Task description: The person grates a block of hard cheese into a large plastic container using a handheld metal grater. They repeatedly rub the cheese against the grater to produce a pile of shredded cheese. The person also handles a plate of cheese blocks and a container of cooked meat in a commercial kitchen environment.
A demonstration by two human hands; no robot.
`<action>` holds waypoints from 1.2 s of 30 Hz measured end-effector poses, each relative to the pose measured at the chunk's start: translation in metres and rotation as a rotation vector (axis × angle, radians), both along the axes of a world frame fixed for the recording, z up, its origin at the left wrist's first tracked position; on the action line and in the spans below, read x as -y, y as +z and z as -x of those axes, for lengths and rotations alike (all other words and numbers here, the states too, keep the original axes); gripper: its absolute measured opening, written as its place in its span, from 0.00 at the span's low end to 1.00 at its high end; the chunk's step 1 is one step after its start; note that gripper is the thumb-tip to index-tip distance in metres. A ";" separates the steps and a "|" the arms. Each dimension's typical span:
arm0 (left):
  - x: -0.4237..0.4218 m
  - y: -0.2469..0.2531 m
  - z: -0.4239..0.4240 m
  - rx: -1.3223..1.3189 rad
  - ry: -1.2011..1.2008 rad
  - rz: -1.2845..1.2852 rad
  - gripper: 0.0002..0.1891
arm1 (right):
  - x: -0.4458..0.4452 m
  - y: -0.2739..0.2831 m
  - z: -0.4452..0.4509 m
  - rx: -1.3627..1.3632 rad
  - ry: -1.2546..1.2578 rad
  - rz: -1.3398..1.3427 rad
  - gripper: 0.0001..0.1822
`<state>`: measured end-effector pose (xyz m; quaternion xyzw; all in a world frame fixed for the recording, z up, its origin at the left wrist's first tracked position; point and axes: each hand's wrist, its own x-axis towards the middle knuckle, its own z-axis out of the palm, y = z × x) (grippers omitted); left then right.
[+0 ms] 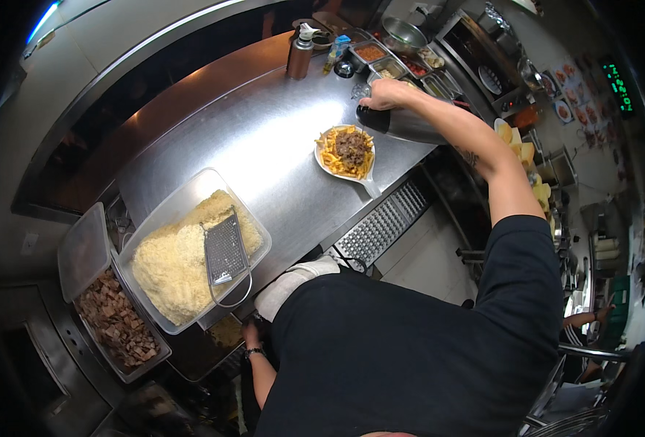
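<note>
My right hand (380, 95) reaches out over the far right of the steel counter, its fingers curled down beside a clear object and above a dark rounded shape; what it grips, if anything, is unclear. Nearer to me, a white dish with a handle (373, 188) holds French fries (330, 158) topped with chopped brown meat (353, 148). My left hand (250, 332), with a bracelet at the wrist, is low beside my body below the counter's edge, its fingers mostly hidden in shadow. A flat metal grater (227, 248) rests on grated cheese (164, 273) in a clear plastic bin (265, 240).
A tub of diced meat (117, 322) stands at the lower left. A copper-coloured dispenser bottle (299, 57), a dark domed object (344, 69) and steel pans of toppings (370, 52) line the far side. A perforated metal step or shelf (382, 224) lies below the counter's edge. Another person's arm (582, 318) shows at right.
</note>
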<state>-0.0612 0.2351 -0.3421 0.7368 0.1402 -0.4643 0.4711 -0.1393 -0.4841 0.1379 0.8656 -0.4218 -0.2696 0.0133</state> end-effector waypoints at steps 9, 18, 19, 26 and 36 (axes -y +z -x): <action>0.009 0.015 -0.002 0.088 -0.275 -0.089 0.18 | -0.008 0.004 0.004 -0.057 0.063 -0.055 0.36; 0.022 0.005 0.001 0.142 -0.332 0.043 0.21 | -0.023 0.007 -0.015 0.062 0.073 -0.023 0.38; 0.022 -0.001 -0.005 0.203 -0.306 0.138 0.21 | -0.025 0.009 -0.018 0.040 0.042 -0.043 0.37; 0.008 -0.013 -0.008 0.004 -0.235 0.221 0.25 | -0.025 0.010 -0.017 0.137 0.078 -0.006 0.42; 0.027 -0.012 -0.022 -0.066 -0.235 0.141 0.20 | -0.030 0.020 0.003 0.133 -0.087 0.053 0.37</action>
